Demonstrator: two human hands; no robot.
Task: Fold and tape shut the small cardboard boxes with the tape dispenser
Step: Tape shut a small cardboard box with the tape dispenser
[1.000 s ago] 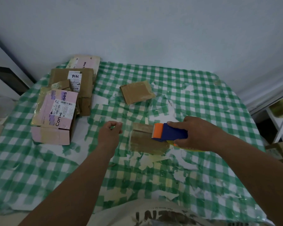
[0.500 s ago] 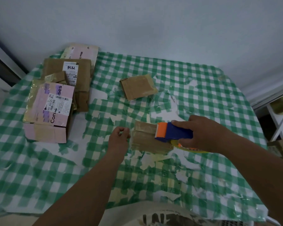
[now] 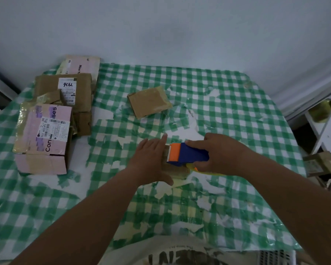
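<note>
On the green checked tablecloth [image 3: 227, 104], the left hand [image 3: 151, 159] lies flat with straight fingers on the small cardboard box [image 3: 177, 170] — the right hand [image 3: 221, 154] grips the tape dispenser [image 3: 187, 154], its orange end over that box. A flattened box [image 3: 149, 102] lies beyond the box; a stack of parcels [image 3: 52, 121] sits well left.

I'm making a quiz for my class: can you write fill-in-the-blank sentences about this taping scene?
1. The right hand grips a blue and ____ tape dispenser.
2. The left hand lies flat on the small ____.
3. The tablecloth is checked white and ____.

Missing words: orange; box; green
</note>
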